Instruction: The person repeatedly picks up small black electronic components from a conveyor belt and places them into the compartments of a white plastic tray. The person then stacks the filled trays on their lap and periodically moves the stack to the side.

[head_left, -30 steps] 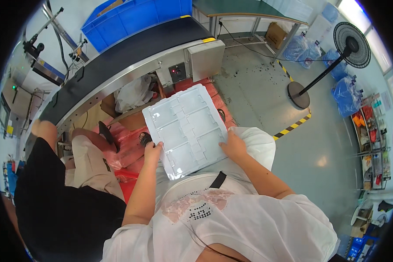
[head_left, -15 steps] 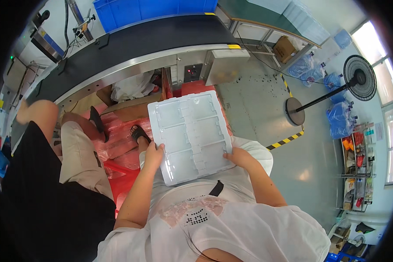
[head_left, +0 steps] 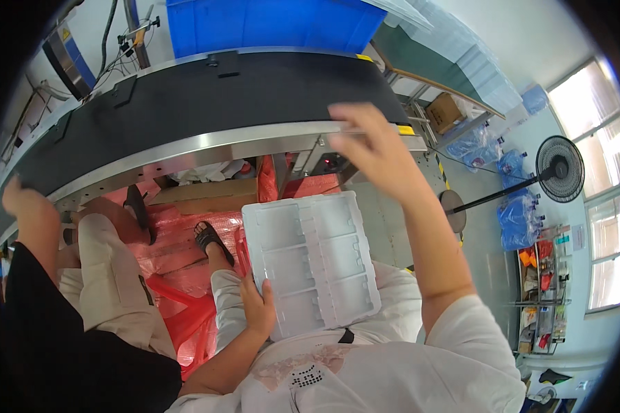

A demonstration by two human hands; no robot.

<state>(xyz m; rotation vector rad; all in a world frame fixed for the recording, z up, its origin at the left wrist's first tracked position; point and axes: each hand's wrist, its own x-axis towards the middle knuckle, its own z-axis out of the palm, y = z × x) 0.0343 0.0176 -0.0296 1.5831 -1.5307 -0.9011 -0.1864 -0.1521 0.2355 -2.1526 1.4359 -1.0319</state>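
Observation:
A translucent white plastic tray (head_left: 315,261) with several rectangular compartments rests on my lap. My left hand (head_left: 259,306) grips its lower left edge, the thumb lying on top and the other fingers out of sight beneath. Raised off the tray, my right hand (head_left: 373,153) hovers over the near metal edge of a black conveyor belt (head_left: 269,93). Its fingers are spread and slightly blurred, with nothing between them. Small black flat pieces (head_left: 229,64) lie along the far part of the belt.
At my left a co-worker in a black top (head_left: 69,316) reaches a hand (head_left: 31,203) over the belt. A blue crate (head_left: 269,26) stands behind it. Red plastic sheeting (head_left: 179,248) covers the floor underfoot. A black fan (head_left: 560,170) stands at the right, near wrapped water bottles (head_left: 520,224).
My right hand has let go of the tray and moved up to the conveyor edge. The left hand keeps its hold, and the tray sits lower in view. The view has shifted toward the belt.

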